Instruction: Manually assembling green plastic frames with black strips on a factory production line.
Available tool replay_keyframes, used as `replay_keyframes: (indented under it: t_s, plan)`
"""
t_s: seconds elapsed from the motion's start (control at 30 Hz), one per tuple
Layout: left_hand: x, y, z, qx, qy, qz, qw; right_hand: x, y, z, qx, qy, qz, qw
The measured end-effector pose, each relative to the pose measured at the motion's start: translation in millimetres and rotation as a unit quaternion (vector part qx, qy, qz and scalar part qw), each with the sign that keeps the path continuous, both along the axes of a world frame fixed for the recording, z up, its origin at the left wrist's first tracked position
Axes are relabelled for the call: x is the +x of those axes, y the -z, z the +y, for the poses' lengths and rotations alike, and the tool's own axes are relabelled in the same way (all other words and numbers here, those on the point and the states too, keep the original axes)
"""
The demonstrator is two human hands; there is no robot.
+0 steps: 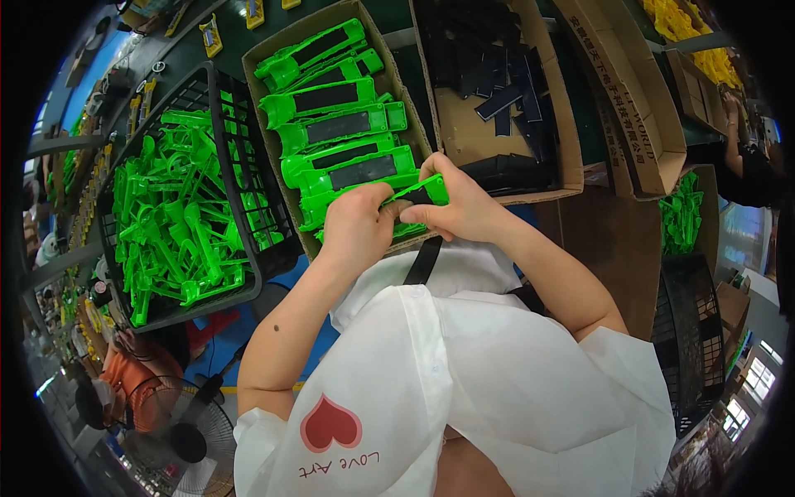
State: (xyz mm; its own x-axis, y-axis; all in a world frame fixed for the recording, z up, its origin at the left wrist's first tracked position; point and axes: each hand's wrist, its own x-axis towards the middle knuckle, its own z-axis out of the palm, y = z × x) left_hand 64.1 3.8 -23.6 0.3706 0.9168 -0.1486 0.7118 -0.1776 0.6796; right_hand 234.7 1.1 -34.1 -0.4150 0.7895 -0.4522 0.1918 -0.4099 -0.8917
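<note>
My left hand (358, 222) and my right hand (464, 201) are closed on one bright green plastic shell (438, 190) just in front of my body. A black strip (419, 197) shows on this shell between my fingers. My thumbs almost meet over it, and part of the shell is hidden by my hands. Right below and beyond them is a cardboard box (396, 70) with a row of similar green shells (339, 126), most bearing a black rectangular panel.
At left a black mesh crate (222, 132) holds a heap of loose green parts (178, 215). To the right, an open carton (570, 141) contains many black strips (501, 99). Flattened cardboard (609, 99) leans beyond it. A fan (190, 443) stands at lower left.
</note>
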Motion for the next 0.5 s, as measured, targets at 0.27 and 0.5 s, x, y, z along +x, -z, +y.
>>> replay_keyframes:
  t_s: [0.27,0.5]
  plan:
    - [-29,19,150,0.345,0.035,0.178,0.921,22,22,8,0.014,0.136,0.031,0.990]
    - [-63,56,209,0.110,0.023,0.373,0.921,76,35,14,0.212,0.137,-0.317,0.914]
